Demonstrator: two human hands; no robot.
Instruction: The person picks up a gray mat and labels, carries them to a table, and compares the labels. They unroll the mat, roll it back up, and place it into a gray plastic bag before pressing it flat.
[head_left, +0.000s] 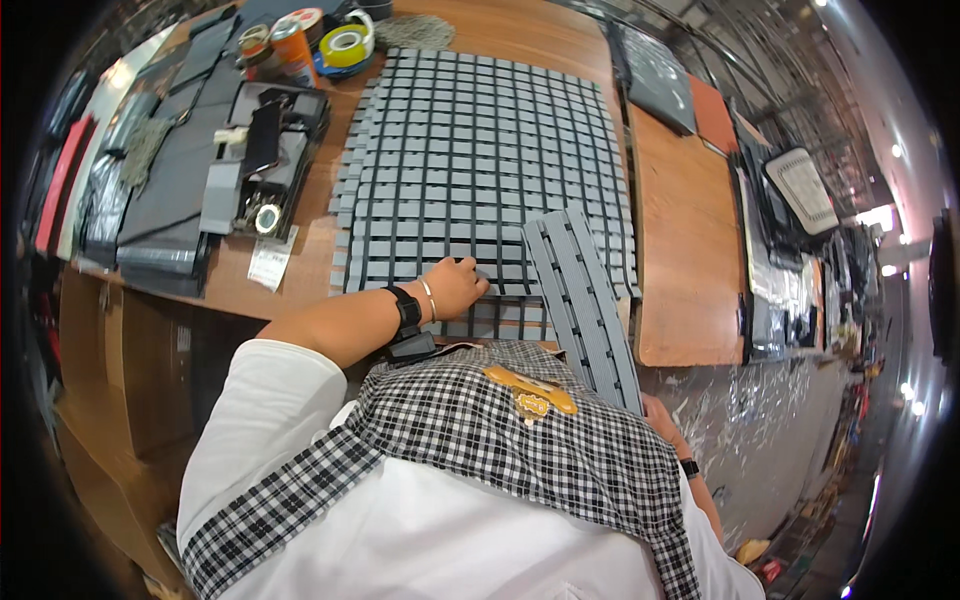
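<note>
A large grey slatted mat [490, 150] with black cross lines lies on the wooden table, seemingly in several layers with uneven left edges. My left hand [458, 287] rests at its near edge, fingers bent and closed on the mat's slats, the fingertips partly hidden. A narrow grey slatted strip [583, 305] slants from the mat's near right part down past the table edge toward my body. Its low end is in my right hand [658, 415], which is closed round it; the apron and strip hide most of those fingers.
Left of the mat stands an open box [318, 115] of small items, with a paper slip [272, 262] below. Tape rolls [345, 45] and an orange can [292, 45] sit at the far left. Dark flat packages [160, 220] cover the left side. A second table [690, 250] adjoins at right.
</note>
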